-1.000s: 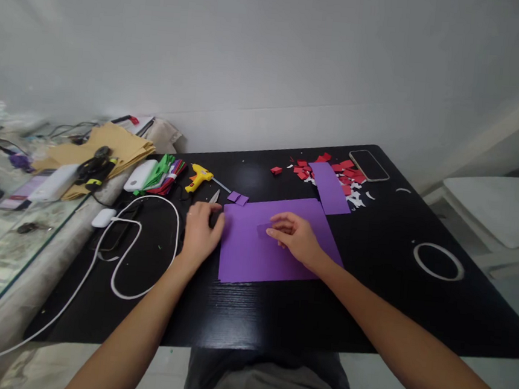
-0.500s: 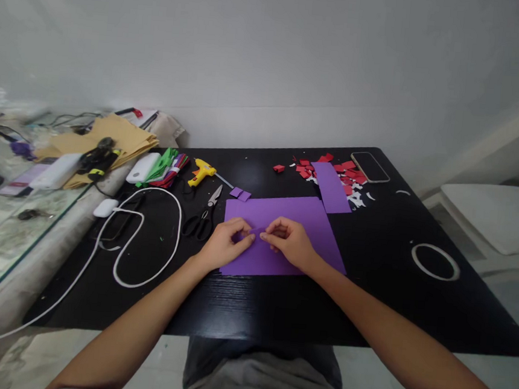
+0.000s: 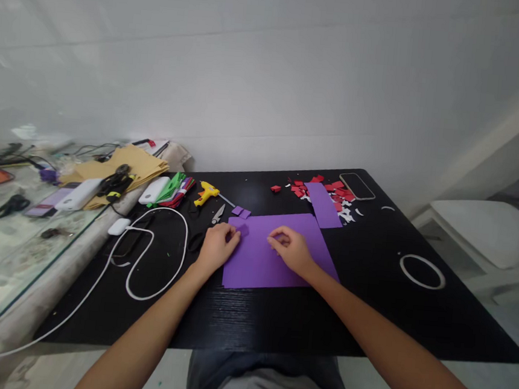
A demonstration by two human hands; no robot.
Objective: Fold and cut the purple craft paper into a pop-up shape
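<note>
My left hand [image 3: 218,245] is closed at the left side of a large purple sheet of paper [image 3: 257,267]. Its thumb and fingers pinch a small purple paper piece [image 3: 242,230]. Over the middle of the sheet, my right hand [image 3: 291,249] has its fingers curled and the thumb close to the index finger; anything between them is too small to make out. Just beyond my left hand lie small purple paper pieces [image 3: 241,212] and a pair of scissors [image 3: 218,214], its handles partly hidden by that hand.
A yellow glue gun [image 3: 205,193] lies behind the scissors. A purple strip [image 3: 324,206] crosses red paper scraps [image 3: 341,192] and white scraps. Further right are a phone [image 3: 357,187] and a tape ring [image 3: 422,272]. A white cable [image 3: 185,242] loops at left.
My hands have drawn apart; the left went left with the small purple paper piece, the right let go of it. The head view has tilted up slightly.
</note>
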